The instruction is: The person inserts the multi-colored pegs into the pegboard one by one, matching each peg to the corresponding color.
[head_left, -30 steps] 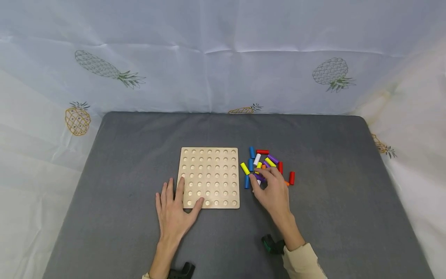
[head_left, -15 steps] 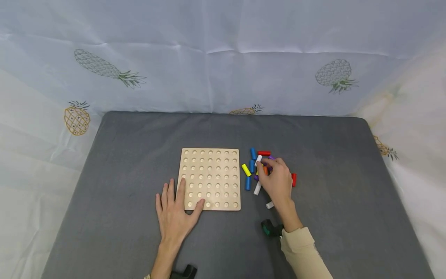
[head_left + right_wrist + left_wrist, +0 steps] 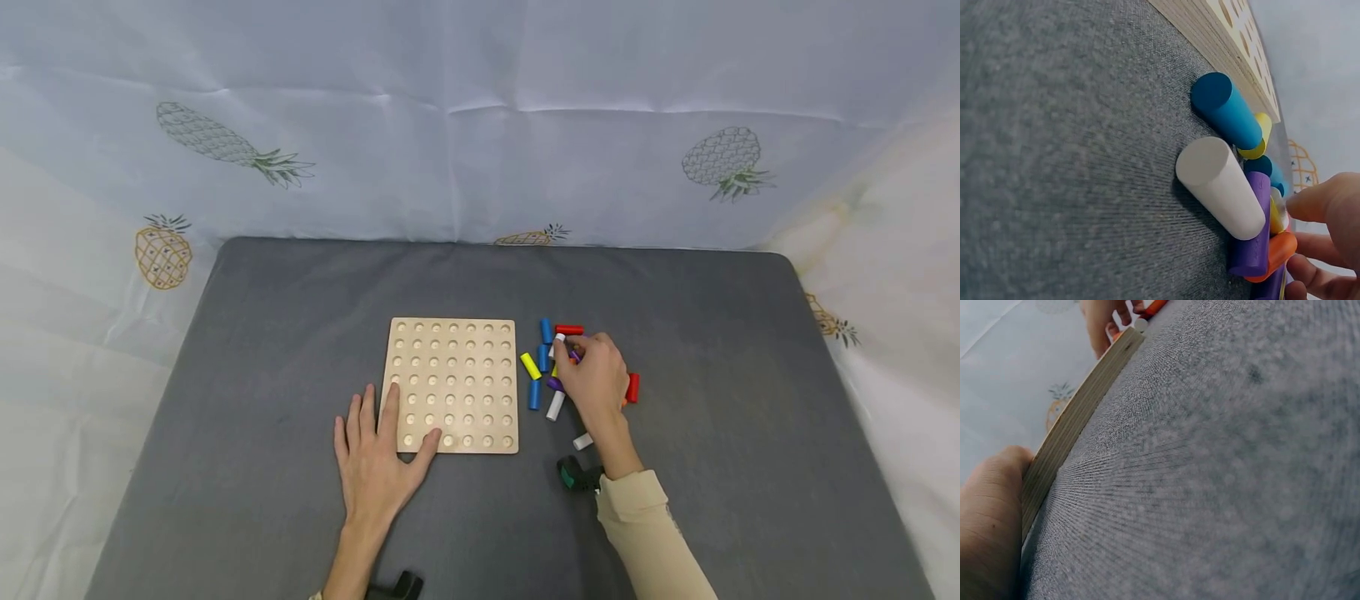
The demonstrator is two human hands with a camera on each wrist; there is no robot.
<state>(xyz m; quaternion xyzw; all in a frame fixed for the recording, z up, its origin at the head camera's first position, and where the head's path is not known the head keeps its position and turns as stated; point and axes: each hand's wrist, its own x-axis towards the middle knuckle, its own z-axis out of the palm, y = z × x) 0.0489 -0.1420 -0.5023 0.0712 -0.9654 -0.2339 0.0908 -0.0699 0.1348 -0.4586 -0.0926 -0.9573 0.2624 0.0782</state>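
A pale wooden pegboard (image 3: 457, 408) with rows of round holes lies on the table. My left hand (image 3: 375, 467) rests on its near left corner, fingers spread, the thumb on the near edge. Right of the board is a loose pile of coloured pegs. My right hand (image 3: 596, 375) reaches into it with bent fingers, thumb beside a white peg (image 3: 559, 339). Seen from the right wrist, the thumb (image 3: 1316, 203) stands apart from the other fingers near white and yellow pegs. Whether they pinch one is hidden. A white peg (image 3: 1219, 187) lies in front, over a purple peg (image 3: 1259, 219).
Blue pegs (image 3: 534, 394) and a yellow peg (image 3: 530, 366) lie along the board's right side. Red pegs (image 3: 569, 330) sit at the back and right of the pile. One white peg (image 3: 582, 441) lies nearer, by the right wrist. Grey cloth (image 3: 247, 400) covers the table.
My right hand has moved slightly right and away from me over the pile, with the pegs beneath shifting. A white peg has appeared by the right wrist. The left hand stays on the board.
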